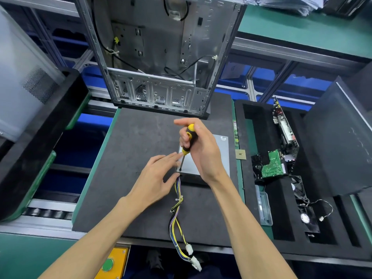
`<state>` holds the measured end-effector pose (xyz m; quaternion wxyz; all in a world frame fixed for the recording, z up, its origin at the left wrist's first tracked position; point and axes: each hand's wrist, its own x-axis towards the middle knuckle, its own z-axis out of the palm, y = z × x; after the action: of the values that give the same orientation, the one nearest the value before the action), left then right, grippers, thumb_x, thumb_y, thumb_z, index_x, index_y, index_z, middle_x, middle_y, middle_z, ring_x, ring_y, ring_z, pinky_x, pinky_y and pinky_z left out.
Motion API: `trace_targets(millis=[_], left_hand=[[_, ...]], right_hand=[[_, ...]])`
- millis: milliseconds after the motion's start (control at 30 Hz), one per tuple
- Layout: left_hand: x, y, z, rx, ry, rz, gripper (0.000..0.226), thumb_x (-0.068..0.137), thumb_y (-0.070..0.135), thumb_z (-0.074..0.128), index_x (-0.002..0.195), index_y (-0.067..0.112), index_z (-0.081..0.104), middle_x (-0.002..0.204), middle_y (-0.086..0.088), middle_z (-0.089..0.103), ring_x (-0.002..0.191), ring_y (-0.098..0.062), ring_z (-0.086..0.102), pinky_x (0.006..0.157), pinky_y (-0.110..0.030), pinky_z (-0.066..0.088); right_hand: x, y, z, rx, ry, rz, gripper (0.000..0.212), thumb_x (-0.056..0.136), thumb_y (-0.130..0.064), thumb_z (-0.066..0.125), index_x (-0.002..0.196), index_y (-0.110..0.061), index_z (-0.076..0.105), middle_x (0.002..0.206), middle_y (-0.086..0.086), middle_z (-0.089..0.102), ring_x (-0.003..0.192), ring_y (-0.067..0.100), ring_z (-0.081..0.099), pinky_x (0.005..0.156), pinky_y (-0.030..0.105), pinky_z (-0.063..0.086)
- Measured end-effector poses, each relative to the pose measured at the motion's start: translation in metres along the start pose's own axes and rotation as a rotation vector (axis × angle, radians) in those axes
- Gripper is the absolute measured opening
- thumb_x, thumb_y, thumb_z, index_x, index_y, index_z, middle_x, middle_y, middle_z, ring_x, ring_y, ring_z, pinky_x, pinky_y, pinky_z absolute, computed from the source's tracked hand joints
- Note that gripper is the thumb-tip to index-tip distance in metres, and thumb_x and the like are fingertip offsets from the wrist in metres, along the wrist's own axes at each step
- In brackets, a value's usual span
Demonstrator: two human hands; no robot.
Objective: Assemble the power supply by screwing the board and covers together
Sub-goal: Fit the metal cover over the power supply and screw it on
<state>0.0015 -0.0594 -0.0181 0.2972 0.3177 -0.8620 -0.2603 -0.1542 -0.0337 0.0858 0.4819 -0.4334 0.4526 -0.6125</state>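
Note:
The power supply [220,156], a grey metal box with its cover on, lies on the black foam mat [130,150]. Its bundle of yellow, purple and black wires [177,214] trails toward me and ends in white plugs. My right hand [203,152] grips a black-and-yellow screwdriver [187,141] held nearly upright, its tip set on the cover's near left corner. My left hand [159,178] lies beside that corner, fingers straight, fingertips touching the screwdriver shaft.
An open grey computer case [161,57] stands behind the mat. A black foam tray [281,214] at the right holds a green circuit board [273,164], fans and a clear plastic box. A yellow button box [112,262] sits at the front edge.

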Motion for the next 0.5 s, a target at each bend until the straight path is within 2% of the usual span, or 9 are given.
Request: trace_targets(millis=[100, 167, 267, 367, 433, 500], left_hand=[[-0.001, -0.001, 0.002, 0.004, 0.029, 0.014, 0.043, 0.084, 0.009, 0.079, 0.125, 0.011, 0.066, 0.127, 0.006, 0.069, 0.132, 0.006, 0.037, 0.11, -0.016, 0.031], [-0.002, -0.001, 0.003, 0.001, 0.043, 0.026, 0.044, 0.082, 0.009, 0.08, 0.125, 0.011, 0.067, 0.128, 0.01, 0.066, 0.131, 0.007, 0.037, 0.11, -0.016, 0.032], [-0.003, -0.003, 0.004, -0.002, 0.037, 0.022, 0.045, 0.083, 0.009, 0.079, 0.126, 0.011, 0.066, 0.129, 0.011, 0.066, 0.129, 0.006, 0.042, 0.111, -0.019, 0.032], [-0.003, -0.004, 0.005, 0.002, 0.048, 0.013, 0.046, 0.082, 0.008, 0.08, 0.126, 0.01, 0.065, 0.122, 0.007, 0.07, 0.126, 0.007, 0.041, 0.111, -0.018, 0.032], [-0.003, -0.004, 0.005, -0.004, 0.052, 0.015, 0.049, 0.081, 0.007, 0.081, 0.128, 0.008, 0.065, 0.117, 0.007, 0.072, 0.126, 0.007, 0.04, 0.111, -0.016, 0.031], [-0.003, -0.004, 0.005, -0.002, 0.049, 0.016, 0.053, 0.081, 0.008, 0.08, 0.132, 0.009, 0.063, 0.115, 0.008, 0.072, 0.126, 0.005, 0.041, 0.111, -0.019, 0.033]], right_hand=[[-0.005, 0.001, 0.001, -0.04, 0.05, -0.013, 0.026, 0.099, -0.035, 0.043, 0.097, -0.028, 0.068, 0.078, -0.01, 0.053, 0.072, 0.01, 0.045, 0.066, 0.021, 0.038], [-0.01, 0.001, 0.0, -0.096, 0.081, -0.05, 0.023, 0.1, -0.036, 0.046, 0.098, -0.029, 0.068, 0.081, -0.008, 0.06, 0.077, 0.013, 0.055, 0.066, 0.021, 0.042], [-0.012, -0.001, 0.001, -0.132, 0.046, -0.076, 0.02, 0.104, -0.026, 0.046, 0.103, -0.014, 0.063, 0.087, -0.002, 0.069, 0.08, 0.017, 0.065, 0.062, 0.022, 0.044], [-0.01, -0.002, 0.005, -0.152, 0.027, -0.06, 0.019, 0.104, -0.026, 0.045, 0.104, -0.018, 0.063, 0.075, -0.008, 0.056, 0.067, 0.015, 0.047, 0.063, 0.026, 0.04], [-0.009, 0.0, 0.005, -0.152, 0.002, -0.038, 0.029, 0.104, -0.033, 0.041, 0.115, -0.025, 0.066, 0.075, -0.009, 0.047, 0.069, 0.016, 0.038, 0.066, 0.032, 0.036], [-0.009, 0.001, 0.005, -0.11, -0.035, -0.009, 0.037, 0.102, -0.037, 0.038, 0.125, -0.027, 0.065, 0.081, -0.007, 0.048, 0.073, 0.015, 0.038, 0.069, 0.032, 0.035]])
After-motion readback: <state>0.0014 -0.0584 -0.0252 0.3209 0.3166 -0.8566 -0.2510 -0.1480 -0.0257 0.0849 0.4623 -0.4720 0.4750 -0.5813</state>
